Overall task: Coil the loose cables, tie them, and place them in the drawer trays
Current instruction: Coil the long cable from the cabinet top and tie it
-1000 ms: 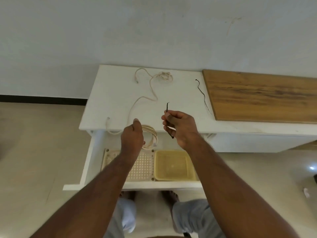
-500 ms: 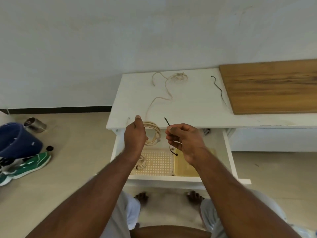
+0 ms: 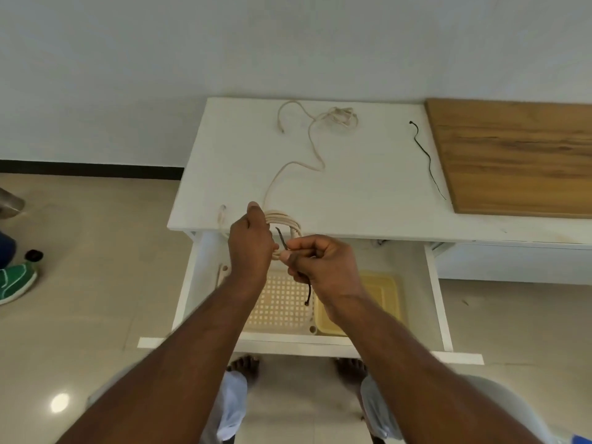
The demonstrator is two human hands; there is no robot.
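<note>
Above the open drawer, at the near edge of the white table, both hands meet on a coil of cable.

Left hand: the left hand [image 3: 249,248] has its fingers curled round the left side of the cream cable coil [image 3: 286,221], thumb up, holding it over the table edge.

Right hand: the right hand [image 3: 323,262] pinches a black tie [image 3: 283,239] between thumb and fingers, just right of the coil; one end pokes up beside the coil, the other hangs down over the trays.

Coil: several cream loops bunched together, partly hidden by both hands; whether the tie already passes round them cannot be told.

Loose cable: the rest of the cream cable [image 3: 299,161] runs from the coil far across the white table [image 3: 368,187] to a tangled bunch near the wall.

Second tie: a thin black tie [image 3: 427,157] lies on the table to the right, near the wooden board [image 3: 519,155].

Drawer: the open drawer [image 3: 432,283] holds a perforated cream tray [image 3: 282,302] on the left and a yellow tray [image 3: 384,290] touching it on the right.

Floor: a green shoe [image 3: 16,282] lies at the far left; the person's bare feet show below the drawer front.
</note>
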